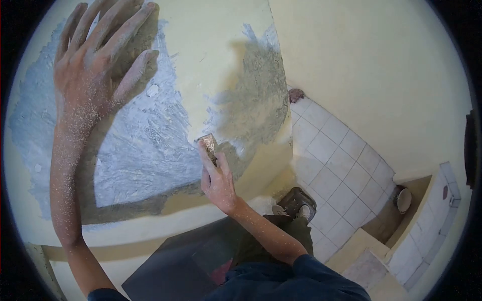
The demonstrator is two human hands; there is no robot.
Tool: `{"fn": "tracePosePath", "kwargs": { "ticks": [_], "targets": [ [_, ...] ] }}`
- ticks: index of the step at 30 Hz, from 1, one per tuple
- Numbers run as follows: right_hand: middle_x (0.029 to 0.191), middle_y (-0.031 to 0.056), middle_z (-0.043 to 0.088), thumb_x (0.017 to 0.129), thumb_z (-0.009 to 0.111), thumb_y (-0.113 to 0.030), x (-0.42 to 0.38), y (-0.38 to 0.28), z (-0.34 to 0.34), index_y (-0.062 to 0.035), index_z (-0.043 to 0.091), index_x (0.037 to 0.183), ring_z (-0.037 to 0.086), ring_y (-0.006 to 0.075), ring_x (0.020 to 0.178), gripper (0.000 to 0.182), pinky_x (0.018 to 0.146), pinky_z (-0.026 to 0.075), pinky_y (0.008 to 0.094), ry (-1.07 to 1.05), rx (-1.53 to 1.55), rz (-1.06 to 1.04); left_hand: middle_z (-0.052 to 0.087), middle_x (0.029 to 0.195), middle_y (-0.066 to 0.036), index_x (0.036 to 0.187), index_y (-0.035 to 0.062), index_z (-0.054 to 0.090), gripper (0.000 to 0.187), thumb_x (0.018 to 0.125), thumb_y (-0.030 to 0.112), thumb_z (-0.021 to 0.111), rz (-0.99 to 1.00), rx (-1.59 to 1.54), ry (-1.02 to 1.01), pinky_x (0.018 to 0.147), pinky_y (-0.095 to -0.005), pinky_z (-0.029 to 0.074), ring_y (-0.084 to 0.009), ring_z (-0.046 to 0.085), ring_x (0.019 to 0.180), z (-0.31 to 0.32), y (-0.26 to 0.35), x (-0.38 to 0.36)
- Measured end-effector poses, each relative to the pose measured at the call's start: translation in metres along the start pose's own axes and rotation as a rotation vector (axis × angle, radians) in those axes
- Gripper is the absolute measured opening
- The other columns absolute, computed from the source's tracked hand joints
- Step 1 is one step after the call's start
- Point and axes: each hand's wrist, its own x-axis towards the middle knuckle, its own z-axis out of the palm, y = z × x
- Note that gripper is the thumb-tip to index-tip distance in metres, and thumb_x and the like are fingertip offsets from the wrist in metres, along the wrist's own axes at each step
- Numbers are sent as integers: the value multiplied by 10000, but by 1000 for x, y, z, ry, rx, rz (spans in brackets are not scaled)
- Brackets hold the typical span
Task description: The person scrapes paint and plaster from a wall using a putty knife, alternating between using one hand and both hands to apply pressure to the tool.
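Observation:
My left hand (pixel 88 67) is dusted with pale flakes, its fingers spread at the upper left against the wall (pixel 213 30). Around it, the yellow paint is gone and a rough grey-blue scraped patch (pixel 145 130) shows. My right hand (pixel 220 188) grips a small scraper (pixel 207 144), the index finger laid along it. Its blade end is at the right edge of that patch, beside the remaining yellow paint. To the upper right lies a second bare patch (pixel 261 75), partly in shadow. White flakes also speckle both forearms.
My feet stand on a dark stool or step (pixel 296 203) below. White floor tiles (pixel 331 155) stretch to the right, with a brown lump (pixel 296 95) in the corner. A round pot (pixel 403 199) sits by a tiled ledge (pixel 424 233). Under the wall is a dark box-like surface (pixel 165 268).

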Motion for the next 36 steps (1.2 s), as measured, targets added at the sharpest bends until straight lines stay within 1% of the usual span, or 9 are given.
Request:
{"fn": "tracePosePath", "kwargs": {
  "ticks": [3,6,11,15,18,21,24,30,36],
  "targets": [
    [1192,294,491,838,526,63,-9,5,-3,-243,338,1538,616,507,866,787,699,565,485,-109,-16,82,495,1483,20,1391,308,556,519,924,533,552,-3,-22,-4,1218,-460,246,-215,403,1412,-3,2,2],
    [1204,291,490,842,524,63,-5,3,4,-240,343,1536,621,498,907,778,717,562,491,-17,16,24,494,1483,18,1391,307,557,520,915,515,572,14,-34,10,1215,-461,252,-214,404,1412,-4,1,4],
    [1181,303,499,844,527,61,-20,6,6,-231,344,1535,614,511,917,772,738,558,490,-45,24,27,492,1484,26,1391,288,559,512,925,500,566,9,-60,0,1217,-458,248,-211,394,1418,-6,6,-2],
    [1178,315,500,846,527,60,6,-5,3,-217,346,1534,609,527,936,764,760,562,484,30,3,-44,491,1484,28,1393,275,555,512,935,503,550,4,-78,27,1223,-453,236,-208,387,1422,-2,2,1],
    [1177,326,497,851,523,59,1,-2,1,-215,336,1539,606,526,935,764,754,557,496,-76,6,64,490,1484,26,1394,271,554,514,934,499,553,-8,-97,8,1226,-452,232,-206,381,1424,-9,5,0],
    [1176,335,495,856,518,58,-4,-7,5,-211,321,1545,603,519,921,765,748,548,503,41,-6,-77,495,1480,22,1381,261,566,512,936,512,545,24,-120,34,1225,-452,234,-206,378,1426,-2,-2,-1],
    [1170,331,497,860,510,57,15,-13,-4,-214,304,1551,596,518,911,770,764,544,504,-79,13,111,503,1473,15,1367,244,580,500,944,507,532,-8,-111,43,1219,-454,245,-206,383,1423,-2,4,-3],
    [1160,322,498,867,510,50,-7,-4,4,-233,291,1556,598,521,917,776,779,540,515,28,-47,-4,515,1464,2,1350,215,596,472,951,460,534,40,-173,88,1217,-455,248,-211,392,1418,5,-6,-7],
    [1180,326,487,845,510,88,-13,8,9,-197,305,1550,588,519,969,788,801,535,512,-12,-19,-26,543,1437,-17,1319,203,623,455,938,443,560,50,-153,57,1203,-457,281,-225,433,1392,-4,-4,-7]
  ]
}}
